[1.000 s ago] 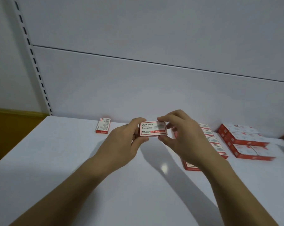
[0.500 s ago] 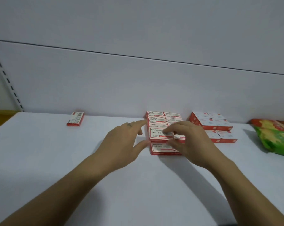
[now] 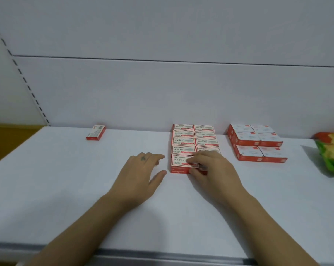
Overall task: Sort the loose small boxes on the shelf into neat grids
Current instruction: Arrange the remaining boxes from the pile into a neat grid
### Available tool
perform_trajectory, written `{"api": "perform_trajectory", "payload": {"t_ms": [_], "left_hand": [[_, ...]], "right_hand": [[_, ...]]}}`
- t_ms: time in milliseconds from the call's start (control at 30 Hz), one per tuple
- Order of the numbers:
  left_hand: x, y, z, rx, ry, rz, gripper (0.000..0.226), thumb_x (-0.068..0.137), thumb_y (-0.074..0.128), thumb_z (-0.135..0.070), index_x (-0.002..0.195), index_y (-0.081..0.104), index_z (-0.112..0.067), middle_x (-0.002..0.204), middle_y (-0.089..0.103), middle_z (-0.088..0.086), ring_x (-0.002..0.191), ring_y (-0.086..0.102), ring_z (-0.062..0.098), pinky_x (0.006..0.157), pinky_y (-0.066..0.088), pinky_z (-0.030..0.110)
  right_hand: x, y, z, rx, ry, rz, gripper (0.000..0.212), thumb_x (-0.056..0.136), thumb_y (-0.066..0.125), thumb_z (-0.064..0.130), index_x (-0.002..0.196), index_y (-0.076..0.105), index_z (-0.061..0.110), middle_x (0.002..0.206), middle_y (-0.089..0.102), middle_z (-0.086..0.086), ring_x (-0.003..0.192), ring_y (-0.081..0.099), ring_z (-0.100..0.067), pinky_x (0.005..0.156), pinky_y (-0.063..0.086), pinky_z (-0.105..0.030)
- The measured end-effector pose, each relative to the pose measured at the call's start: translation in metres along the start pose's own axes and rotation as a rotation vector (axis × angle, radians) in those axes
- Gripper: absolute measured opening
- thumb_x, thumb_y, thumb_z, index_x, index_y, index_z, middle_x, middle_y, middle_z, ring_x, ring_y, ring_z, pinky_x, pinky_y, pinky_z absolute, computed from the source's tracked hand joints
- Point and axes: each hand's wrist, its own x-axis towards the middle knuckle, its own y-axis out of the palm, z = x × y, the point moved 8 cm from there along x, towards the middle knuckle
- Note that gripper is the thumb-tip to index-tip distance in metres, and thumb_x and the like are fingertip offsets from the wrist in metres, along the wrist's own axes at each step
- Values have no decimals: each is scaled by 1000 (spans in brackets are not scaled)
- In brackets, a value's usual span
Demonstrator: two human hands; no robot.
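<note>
Front box (image 3: 179, 162), a flat red-and-white cardboard rectangle with printed lettering, lies at the near left corner of its grid on the smooth white shelf (image 3: 66, 189), its long axis running 9 to 3 o'clock and its print upright to the viewer. The right hand (image 3: 214, 169) pinches it, bent fingers on the top face and thumb against the red front edge. At 9 o'clock of it the left hand (image 3: 141, 175) is spread loosely, palm down, just beside the box and not touching it; whether it rests on the shelf I cannot tell. The grid (image 3: 204, 135) runs toward 12 o'clock in two tidy columns of like boxes, reaching the matte grey back panel (image 3: 162, 93). At its 3 o'clock sits a second grid (image 3: 256, 143) of squarer boxes, then a glossy green-and-yellow snack bag (image 3: 333, 154). Well apart at 10 o'clock, a loose box (image 3: 95, 132) lies flat, long axis pointing about 1 o'clock.
</note>
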Motion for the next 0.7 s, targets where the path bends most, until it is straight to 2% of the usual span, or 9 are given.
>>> {"api": "perform_trajectory", "payload": {"t_ms": [133,300,567,700], "left_hand": [[0,2,0,27,-9,13,46,91,50,-47,133,44,-29,122,58,-9,110,50,10,95,36,24],[-1,2,-3,83,-9,13,45,91,51,-46,131,48,-25,121,59,-6,111,52,13,95,39,29],[-1,1,-3,260,-7,-12,47,91,44,-52,126,54,-21,118,62,0,106,56,21,88,42,35],[-2,1,-5,269,12,25,48,94,39,-52,130,49,-23,125,58,-1,113,52,20,94,38,35]], "right_hand": [[-1,2,2,-43,-28,15,27,88,63,30,114,68,30,125,60,13,115,49,-10,91,37,-22],[0,4,0,16,-42,29,27,88,62,27,114,68,27,122,59,11,112,48,-12,92,36,-22],[5,2,2,37,-58,80,26,87,63,23,113,68,22,117,58,7,110,50,-14,88,39,-22],[6,2,3,0,-47,114,25,88,63,22,113,66,23,118,56,6,110,52,-15,90,43,-27]]}}
